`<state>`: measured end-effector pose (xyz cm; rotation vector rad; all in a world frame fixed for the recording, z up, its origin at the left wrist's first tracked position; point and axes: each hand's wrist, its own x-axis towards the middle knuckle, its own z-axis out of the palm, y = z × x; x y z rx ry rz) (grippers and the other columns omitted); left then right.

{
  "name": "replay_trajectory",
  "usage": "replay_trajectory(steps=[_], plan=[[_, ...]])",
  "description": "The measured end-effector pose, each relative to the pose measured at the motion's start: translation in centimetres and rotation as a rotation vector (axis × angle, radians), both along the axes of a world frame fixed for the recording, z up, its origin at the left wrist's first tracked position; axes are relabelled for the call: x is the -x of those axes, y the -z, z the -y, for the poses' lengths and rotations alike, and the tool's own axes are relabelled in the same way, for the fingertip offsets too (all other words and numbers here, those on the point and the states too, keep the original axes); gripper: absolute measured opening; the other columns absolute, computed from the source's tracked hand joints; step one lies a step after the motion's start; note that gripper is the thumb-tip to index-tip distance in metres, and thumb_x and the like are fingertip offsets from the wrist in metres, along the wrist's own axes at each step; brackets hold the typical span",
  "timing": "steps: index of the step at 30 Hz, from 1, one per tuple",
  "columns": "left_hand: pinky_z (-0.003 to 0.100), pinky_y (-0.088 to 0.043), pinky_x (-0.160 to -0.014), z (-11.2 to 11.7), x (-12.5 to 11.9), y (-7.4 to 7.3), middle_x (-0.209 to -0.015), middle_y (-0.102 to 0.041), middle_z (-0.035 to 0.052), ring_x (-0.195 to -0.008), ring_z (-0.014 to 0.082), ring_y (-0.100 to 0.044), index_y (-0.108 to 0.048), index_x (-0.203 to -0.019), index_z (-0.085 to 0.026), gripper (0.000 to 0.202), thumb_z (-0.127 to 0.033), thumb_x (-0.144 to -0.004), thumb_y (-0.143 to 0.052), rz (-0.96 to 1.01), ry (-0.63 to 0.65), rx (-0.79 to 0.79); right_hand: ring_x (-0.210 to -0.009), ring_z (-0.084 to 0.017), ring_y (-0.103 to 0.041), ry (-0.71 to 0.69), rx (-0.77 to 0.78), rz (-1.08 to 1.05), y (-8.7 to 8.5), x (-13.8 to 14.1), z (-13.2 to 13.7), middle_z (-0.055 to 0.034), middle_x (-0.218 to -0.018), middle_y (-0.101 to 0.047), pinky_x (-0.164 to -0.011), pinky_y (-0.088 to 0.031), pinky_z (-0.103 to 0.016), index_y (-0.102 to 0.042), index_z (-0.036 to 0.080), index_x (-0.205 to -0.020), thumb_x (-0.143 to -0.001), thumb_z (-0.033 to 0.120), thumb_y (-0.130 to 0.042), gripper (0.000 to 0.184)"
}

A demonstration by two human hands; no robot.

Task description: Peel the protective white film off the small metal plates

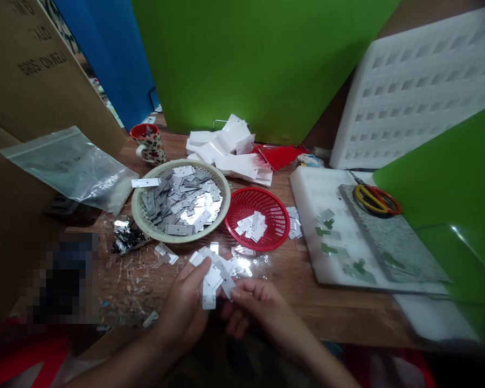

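Silvery metal strips are fanning out between our hands above the table's near edge. Our left hand is pinching them from the side, and our right hand is curling half-closed, gripping their lower ends. Beyond, a red basket and a cream basket are holding more.

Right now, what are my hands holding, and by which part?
A fanned bunch of small plates: the left hand pinches its lower left side, the right hand its lower right edge.
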<state>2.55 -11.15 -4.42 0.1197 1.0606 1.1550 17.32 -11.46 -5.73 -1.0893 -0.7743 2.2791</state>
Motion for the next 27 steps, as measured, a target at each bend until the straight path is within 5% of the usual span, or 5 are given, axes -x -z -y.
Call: replay_trajectory(steps=[8,18,27], plan=[[0.033,-0.055,-0.084,0.1,-0.1,0.4,-0.115,-0.068,0.0083,-0.105,0.0234,-0.063,-0.06,-0.119,-0.02,0.037,-0.019,-0.082,-0.064,0.03,-0.065,-0.024,-0.049,-0.01,-0.063,0.278,-0.142,0.12,0.8,-0.7,-0.5,-0.0049,-0.065,-0.07,-0.045,-0.049,-0.018,-0.064,0.011,-0.077,-0.074,0.042,-0.074,0.033],[0.043,-0.055,-0.09,0.2,0.7,0.4,-0.12,-0.065,0.0109,-0.111,0.0265,-0.061,-0.056,-0.124,-0.02,0.04,-0.013,-0.085,-0.059,0.03,-0.058,0.015,-0.048,-0.01,-0.063,0.352,-0.15,0.106,0.7,-1.4,-1.1,-0.0053,-0.066,-0.071,-0.043,-0.047,-0.017,-0.065,0.013,-0.079,-0.076,0.039,-0.073,0.028],[0.031,-0.054,-0.088,0.1,0.3,0.0,-0.118,-0.066,0.0079,-0.105,0.0197,-0.063,-0.055,-0.127,-0.024,0.051,-0.013,-0.079,-0.069,-0.007,0.071,-0.052,-0.073,-0.017,-0.067,0.36,-0.682,0.415,0.6,-2.5,-0.8,-0.0049,-0.084,-0.073,-0.067,-0.056,-0.029,-0.076,0.023,-0.082,-0.075,0.021,-0.069,0.01]])
